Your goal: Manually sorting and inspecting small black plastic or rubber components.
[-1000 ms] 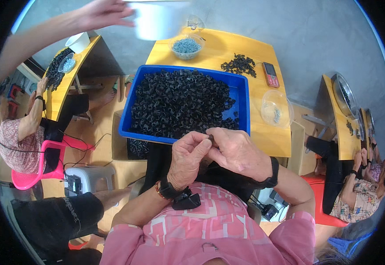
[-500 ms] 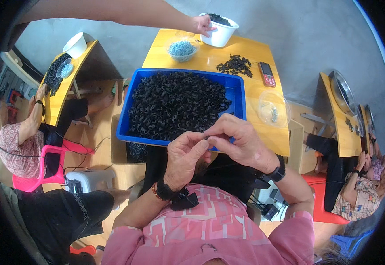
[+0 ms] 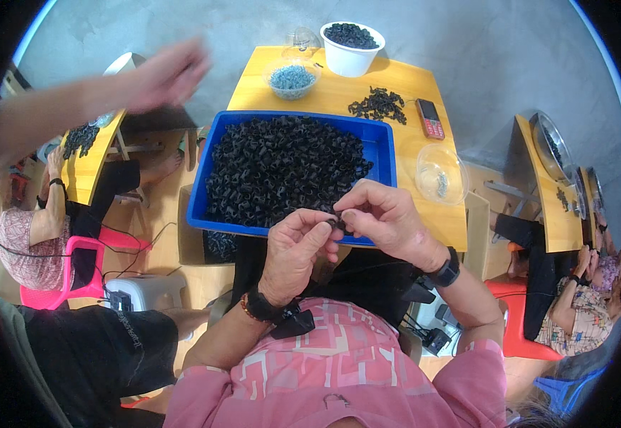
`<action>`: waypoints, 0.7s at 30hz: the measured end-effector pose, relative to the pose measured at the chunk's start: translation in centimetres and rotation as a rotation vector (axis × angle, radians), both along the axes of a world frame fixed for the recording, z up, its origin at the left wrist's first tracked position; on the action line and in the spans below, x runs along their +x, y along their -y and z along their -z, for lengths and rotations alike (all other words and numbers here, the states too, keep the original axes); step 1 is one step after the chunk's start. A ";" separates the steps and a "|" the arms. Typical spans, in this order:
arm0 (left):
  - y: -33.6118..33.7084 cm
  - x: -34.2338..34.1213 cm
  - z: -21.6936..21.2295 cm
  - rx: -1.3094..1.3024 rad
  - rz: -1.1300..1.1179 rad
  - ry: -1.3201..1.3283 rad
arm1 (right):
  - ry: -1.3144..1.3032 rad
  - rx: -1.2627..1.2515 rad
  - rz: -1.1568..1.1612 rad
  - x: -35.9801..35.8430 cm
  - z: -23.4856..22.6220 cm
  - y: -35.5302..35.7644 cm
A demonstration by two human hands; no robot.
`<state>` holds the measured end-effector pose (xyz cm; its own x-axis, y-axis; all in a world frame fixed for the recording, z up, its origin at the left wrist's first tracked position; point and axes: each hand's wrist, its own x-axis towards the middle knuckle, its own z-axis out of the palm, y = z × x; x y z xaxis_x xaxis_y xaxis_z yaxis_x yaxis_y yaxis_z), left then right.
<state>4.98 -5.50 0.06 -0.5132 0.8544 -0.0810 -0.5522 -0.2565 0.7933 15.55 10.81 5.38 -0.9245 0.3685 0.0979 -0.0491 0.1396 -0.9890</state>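
Left hand: the left hand point(image 3: 298, 250) is pinched, thumb against forefinger, with a small dark piece point(image 3: 335, 223) between the tips; the other fingers curl beneath, apparently to steady it.
Right hand: the right hand point(image 3: 385, 221) meets it from the other side, thumb and forefinger closed on the same piece as far as the view shows. Whether a second, tinier item sits in this pinch is too small to tell.
Small dark piece: held between both sets of fingertips, just over the near edge of the tray and in front of the chest, a position judged to suit close fingerwork.
Blue tray: the blue tray point(image 3: 383, 158) lies at the table's near side, close to the body, presumably to keep the reach short. Black clips point(image 3: 282, 167) fill most of it; bare floor shows toward the right.
Clear bowl: the clear bowl point(image 3: 293, 93) of blue-grey bits stands beyond the tray, its walls likely serving to contain loose small stock.
Clear dish: the clear dish point(image 3: 455, 171), right of the tray, carries a few bits, within likely right-hand reach.
White tub: the white tub point(image 3: 346, 60), filled with black pieces, stands upright at the far edge, out of the working space.
Loose pile: the loose pile point(image 3: 380, 105) of dark parts lies directly on the wooden table point(image 3: 417, 80), beside a phone point(image 3: 430, 119).
Co-worker's hand: the co-worker's hand point(image 3: 182, 71), blurred, extends from the left, apart from the tub.
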 end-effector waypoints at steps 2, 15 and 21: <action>0.0 -0.2 0.0 0.003 0.026 0.036 | -0.072 0.016 -0.023 0.0 0.2 -0.7; -0.2 -0.8 0.1 0.030 0.088 0.092 | -0.042 0.186 -0.072 -0.3 -0.1 -1.1; -0.2 -0.7 0.1 0.047 0.052 0.042 | -0.086 0.522 -0.121 -0.6 -1.3 -1.6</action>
<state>4.25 -5.28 -0.08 -0.4648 0.8834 -0.0605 -0.5985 -0.2630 0.7567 14.93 12.40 6.63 -0.9378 0.1425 0.3165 -0.1726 0.5997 -0.7814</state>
